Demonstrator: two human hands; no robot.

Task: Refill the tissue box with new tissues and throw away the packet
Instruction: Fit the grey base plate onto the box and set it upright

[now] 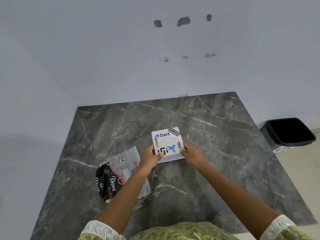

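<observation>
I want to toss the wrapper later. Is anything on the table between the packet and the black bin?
Yes. The tissue box, held by the left hand and right hand, sits between the packet and the bin. Lifting the packet over clears it.

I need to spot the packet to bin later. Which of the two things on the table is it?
The clear plastic packet with black Dove print, lying flat left of the hands. The other is the white stickered tissue box, held by both hands.
</observation>
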